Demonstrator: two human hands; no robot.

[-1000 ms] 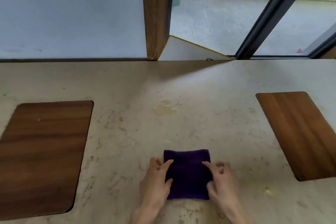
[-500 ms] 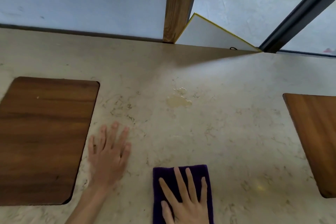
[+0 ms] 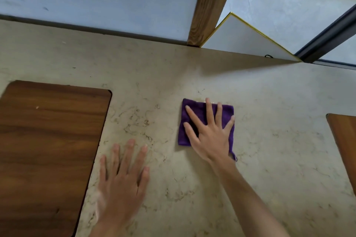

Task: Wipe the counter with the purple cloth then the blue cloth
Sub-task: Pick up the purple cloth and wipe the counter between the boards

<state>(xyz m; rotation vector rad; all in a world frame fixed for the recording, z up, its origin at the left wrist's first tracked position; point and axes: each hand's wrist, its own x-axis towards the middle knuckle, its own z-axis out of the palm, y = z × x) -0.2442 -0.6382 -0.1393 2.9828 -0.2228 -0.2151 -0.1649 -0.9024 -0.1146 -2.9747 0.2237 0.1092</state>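
Observation:
The folded purple cloth [image 3: 199, 108] lies flat on the beige marble counter [image 3: 269, 140], slightly right of centre. My right hand [image 3: 212, 136] presses down on it with fingers spread, covering most of it. My left hand [image 3: 123, 179] rests flat on the bare counter to the left, fingers apart, holding nothing. The yellowish spill seen earlier is hidden where the cloth now lies. No blue cloth is in view.
A dark wooden inset [image 3: 48, 140] fills the counter's left side and another wooden inset [image 3: 344, 131] shows at the right edge. Behind the counter stand a blue-grey wall, a wooden post [image 3: 208, 5] and a white yellow-edged panel [image 3: 240, 38].
My right hand has pushed the purple cloth forward, away from me, onto the spot where the spill was. My left hand let go of the cloth and settled flat on the counter.

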